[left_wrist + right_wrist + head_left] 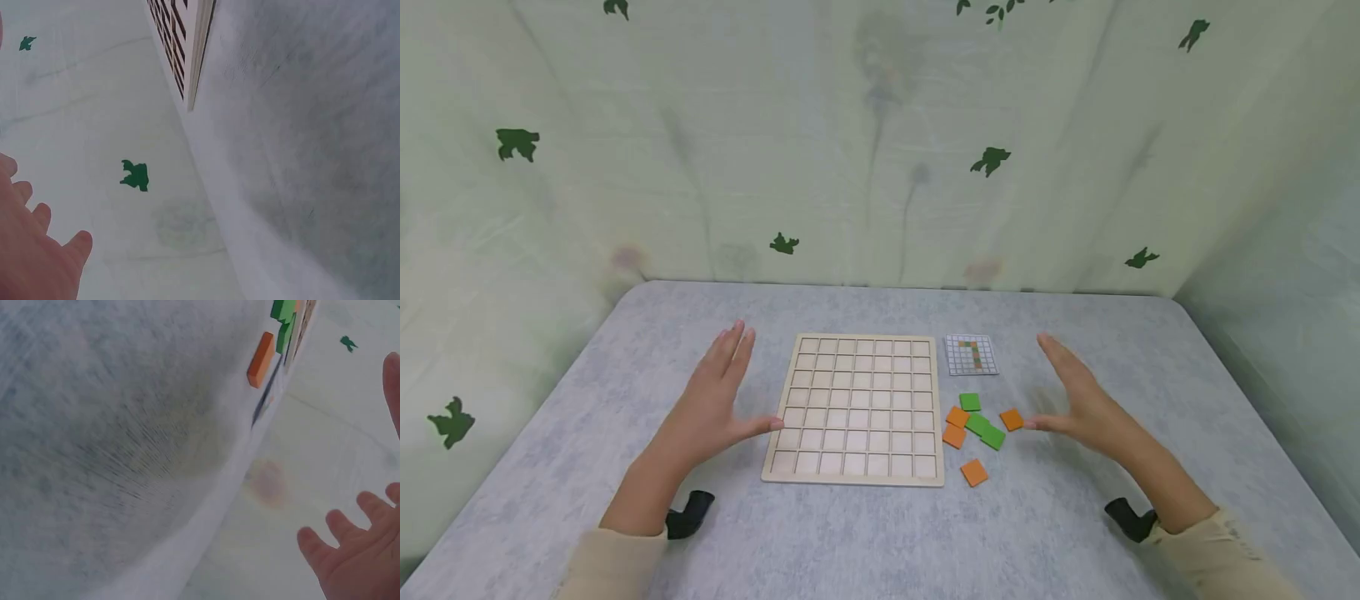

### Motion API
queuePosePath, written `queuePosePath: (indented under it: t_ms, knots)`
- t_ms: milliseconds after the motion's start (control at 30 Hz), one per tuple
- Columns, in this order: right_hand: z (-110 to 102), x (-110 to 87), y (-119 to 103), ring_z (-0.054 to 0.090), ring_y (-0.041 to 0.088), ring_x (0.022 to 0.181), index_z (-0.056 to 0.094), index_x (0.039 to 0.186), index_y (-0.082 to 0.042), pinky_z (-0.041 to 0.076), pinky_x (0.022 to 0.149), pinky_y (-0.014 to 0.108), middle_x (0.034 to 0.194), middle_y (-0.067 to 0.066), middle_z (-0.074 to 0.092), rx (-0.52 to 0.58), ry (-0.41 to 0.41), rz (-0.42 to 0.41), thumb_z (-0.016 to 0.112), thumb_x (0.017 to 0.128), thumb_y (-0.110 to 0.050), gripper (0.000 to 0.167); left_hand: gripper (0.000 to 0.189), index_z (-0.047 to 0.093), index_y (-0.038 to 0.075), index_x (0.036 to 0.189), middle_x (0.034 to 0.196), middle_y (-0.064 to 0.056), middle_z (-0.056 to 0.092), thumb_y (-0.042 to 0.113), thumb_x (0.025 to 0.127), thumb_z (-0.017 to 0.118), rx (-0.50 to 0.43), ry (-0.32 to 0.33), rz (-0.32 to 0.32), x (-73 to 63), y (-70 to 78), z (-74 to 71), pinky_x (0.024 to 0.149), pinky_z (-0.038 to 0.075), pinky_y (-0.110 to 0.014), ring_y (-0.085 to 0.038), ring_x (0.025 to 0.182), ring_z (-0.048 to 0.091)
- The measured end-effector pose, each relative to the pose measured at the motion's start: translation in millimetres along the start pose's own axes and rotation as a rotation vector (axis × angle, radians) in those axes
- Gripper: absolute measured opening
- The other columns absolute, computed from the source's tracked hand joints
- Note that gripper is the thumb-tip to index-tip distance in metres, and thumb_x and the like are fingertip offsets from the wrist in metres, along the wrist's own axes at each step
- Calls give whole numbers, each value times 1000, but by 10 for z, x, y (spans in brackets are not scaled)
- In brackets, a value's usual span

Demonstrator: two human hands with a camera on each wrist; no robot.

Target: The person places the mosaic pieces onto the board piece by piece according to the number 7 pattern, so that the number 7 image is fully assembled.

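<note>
A wooden grid board (853,479) of square cells lies on the table, and no tile sits in its cells. My left hand (711,408) is held beside the board's left edge, fingers straight, its thumb tip overlapping the frame in the head view. To the right of the board lie several small square tiles, among them a green tile (969,402) and an orange tile (974,472). My right hand (1086,408) hovers right of them with straight fingers, its thumb tip close to another orange tile (1011,419). Neither hand holds anything.
A pattern card (972,355) with a small printed grid in orange and green lies behind the tiles, near the board's back right corner. The grey table (850,542) ends at a pale curtain (880,167) with green leaf-like shapes.
</note>
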State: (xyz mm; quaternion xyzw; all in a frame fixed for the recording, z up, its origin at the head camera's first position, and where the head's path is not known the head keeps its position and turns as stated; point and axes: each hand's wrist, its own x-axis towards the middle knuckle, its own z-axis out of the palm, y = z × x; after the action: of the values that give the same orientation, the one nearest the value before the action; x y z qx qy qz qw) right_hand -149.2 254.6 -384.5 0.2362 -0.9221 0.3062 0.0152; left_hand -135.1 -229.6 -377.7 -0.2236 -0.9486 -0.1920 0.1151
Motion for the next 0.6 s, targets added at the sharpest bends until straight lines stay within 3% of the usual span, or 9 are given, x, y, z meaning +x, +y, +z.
queuePosePath:
  t_ms: [167, 300, 433, 600]
  knots:
    - [117, -15, 28, 23, 39, 127, 9, 146, -13, 25, 95, 56, 145, 17, 18, 105, -81, 94, 77, 70, -24, 102, 120, -6, 17, 145, 149, -2, -7, 50, 64, 75, -202, -52, -86, -47, 96, 162, 98, 17, -58, -28, 134, -2]
    - [180, -25, 74, 37, 37, 120, 19, 144, -9, 34, 92, 53, 142, 17, 28, 153, -108, 92, 76, 71, -18, 92, 123, -8, 17, 145, 149, -4, -7, 43, 62, 79, -341, -100, -128, -81, 160, 259, 98, 16, -59, -29, 134, -1]
    - [257, -19, 141, 47, 33, 110, 30, 139, -3, 40, 87, 47, 136, 17, 38, 170, -154, 73, 73, 74, -12, 79, 124, -5, 17, 145, 149, -7, -3, 41, 60, 81, -398, -148, -169, -115, 172, 325, 99, 16, -58, -30, 134, 1]
    - [346, -23, 202, 50, 25, 104, 44, 131, -3, 41, 86, 42, 123, 11, 52, 181, -210, 96, 71, 77, -16, 61, 125, 3, 9, 145, 148, -15, 6, 49, 56, 80, -409, -234, -200, -174, 119, 416, 99, 17, -57, -35, 133, 6]
